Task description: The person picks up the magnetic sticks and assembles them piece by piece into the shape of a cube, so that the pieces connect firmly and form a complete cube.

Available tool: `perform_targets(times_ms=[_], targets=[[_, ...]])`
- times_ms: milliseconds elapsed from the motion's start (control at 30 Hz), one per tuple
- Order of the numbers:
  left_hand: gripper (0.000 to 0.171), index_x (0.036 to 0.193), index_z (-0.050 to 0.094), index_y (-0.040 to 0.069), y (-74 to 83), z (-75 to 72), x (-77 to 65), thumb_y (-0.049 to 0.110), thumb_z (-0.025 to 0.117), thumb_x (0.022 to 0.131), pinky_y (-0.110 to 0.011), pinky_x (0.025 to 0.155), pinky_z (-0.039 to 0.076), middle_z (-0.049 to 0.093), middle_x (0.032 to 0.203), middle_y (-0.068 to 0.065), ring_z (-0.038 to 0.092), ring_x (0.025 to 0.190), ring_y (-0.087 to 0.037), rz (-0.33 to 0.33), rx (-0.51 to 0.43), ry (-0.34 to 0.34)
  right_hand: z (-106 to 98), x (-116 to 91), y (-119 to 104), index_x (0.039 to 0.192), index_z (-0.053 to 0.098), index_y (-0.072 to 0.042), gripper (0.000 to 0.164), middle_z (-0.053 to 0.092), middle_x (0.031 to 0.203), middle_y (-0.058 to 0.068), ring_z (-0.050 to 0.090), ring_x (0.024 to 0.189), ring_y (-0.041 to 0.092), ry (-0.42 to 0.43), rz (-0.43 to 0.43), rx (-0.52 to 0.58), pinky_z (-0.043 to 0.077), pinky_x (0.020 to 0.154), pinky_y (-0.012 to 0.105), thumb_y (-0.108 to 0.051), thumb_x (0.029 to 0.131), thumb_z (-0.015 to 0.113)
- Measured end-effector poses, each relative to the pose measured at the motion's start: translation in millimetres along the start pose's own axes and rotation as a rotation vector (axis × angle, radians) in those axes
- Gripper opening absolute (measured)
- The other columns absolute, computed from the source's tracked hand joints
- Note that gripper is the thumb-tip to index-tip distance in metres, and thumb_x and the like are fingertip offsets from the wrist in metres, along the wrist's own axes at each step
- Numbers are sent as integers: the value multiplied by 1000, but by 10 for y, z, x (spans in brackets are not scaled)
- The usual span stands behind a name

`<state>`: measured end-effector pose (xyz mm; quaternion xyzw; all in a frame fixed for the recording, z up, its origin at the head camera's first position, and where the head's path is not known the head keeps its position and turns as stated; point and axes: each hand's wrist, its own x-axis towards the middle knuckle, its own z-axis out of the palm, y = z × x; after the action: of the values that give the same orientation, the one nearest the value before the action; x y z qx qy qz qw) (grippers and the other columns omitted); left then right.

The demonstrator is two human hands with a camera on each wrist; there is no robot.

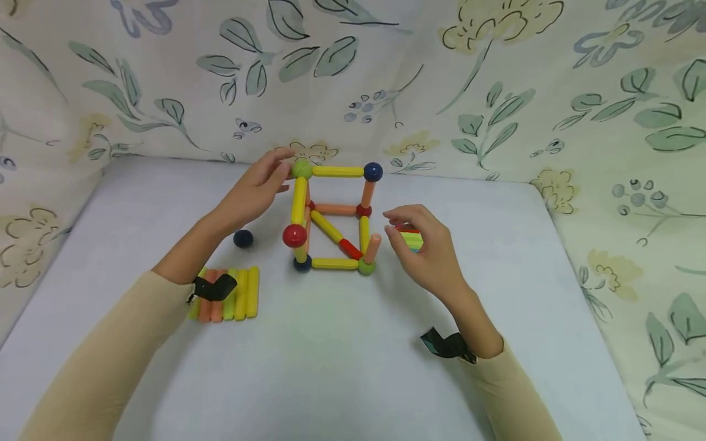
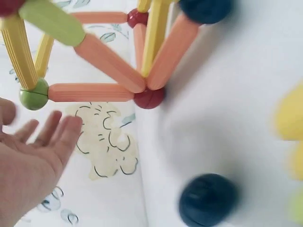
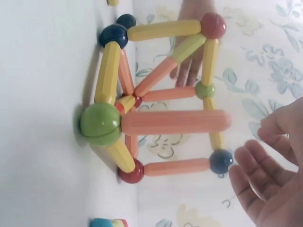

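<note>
A row of coloured rods (image 1: 240, 295) lies near left. Beyond, at centre, stands a frame of rods and balls (image 1: 328, 226) (its near right orange rod (image 1: 372, 247) has a bare top), a loose blue ball (image 1: 243, 239) to its left. Just right of the frame hovers the right hand (image 1: 426, 252), loosely curved, holding nothing. Farther, the left hand (image 1: 252, 195), fingers parted, empty, is beside the far left green ball (image 1: 302, 168); whether touching, unclear.

A cream floral cloth (image 1: 408, 67) hangs behind and along both sides of a smooth white tabletop (image 1: 342, 367); its print shows green leaves (image 1: 336, 56), yellow blossoms (image 1: 469, 37) and blue-grey berries (image 1: 638, 199). The light is diffuse.
</note>
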<state>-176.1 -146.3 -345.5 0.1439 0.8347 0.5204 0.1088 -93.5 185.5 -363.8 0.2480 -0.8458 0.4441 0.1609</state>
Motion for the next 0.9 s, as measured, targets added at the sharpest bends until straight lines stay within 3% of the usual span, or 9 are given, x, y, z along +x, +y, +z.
perform_targets(times_ms=[100,233,333,433,600,767,900], targets=[[47,158,38,6,-71,21,-245,20,46,114,-56,118,43,52,152,-19,51,139,-37,-45,78,25,20,-66,-74,121,73,-5,22,73,114,7,69,101,20,2,-17,23,58,91,26,-4,98,72],[47,152,44,2,-157,135,-538,15,58,109,-56,115,47,57,145,-19,55,133,-37,-117,121,-48,75,-124,-138,122,72,-4,25,73,116,8,69,105,20,13,-12,8,58,93,27,-9,98,74],[52,150,47,3,-226,268,-692,18,66,105,-55,111,51,59,143,-18,58,131,-36,-143,117,-123,118,-168,-141,125,70,-4,30,71,119,8,68,109,21,27,23,-37,59,94,31,-12,97,75],[55,146,53,4,-303,411,-789,26,74,101,-54,108,53,63,140,-16,61,129,-36,-137,125,-140,139,-230,-149,126,69,-6,33,69,120,7,67,109,20,38,40,-64,58,94,30,-11,95,76],[36,130,64,4,-434,650,-847,24,75,101,-49,103,57,70,127,-13,67,122,-32,-53,135,-42,215,-322,-291,120,72,-6,27,72,113,7,67,101,21,16,-46,38,57,91,26,-5,93,74],[26,124,68,8,-517,834,-849,16,74,101,-44,99,60,71,120,-8,69,116,-26,32,148,92,456,-404,-511,118,74,-8,25,74,109,3,67,101,16,-129,-143,135,60,88,28,-3,94,74],[26,124,69,8,-545,889,-855,15,75,100,-43,98,61,70,118,-8,70,113,-24,60,152,133,679,-453,-554,118,73,-9,25,73,108,1,68,99,13,-195,-167,151,61,86,28,-1,94,75]])
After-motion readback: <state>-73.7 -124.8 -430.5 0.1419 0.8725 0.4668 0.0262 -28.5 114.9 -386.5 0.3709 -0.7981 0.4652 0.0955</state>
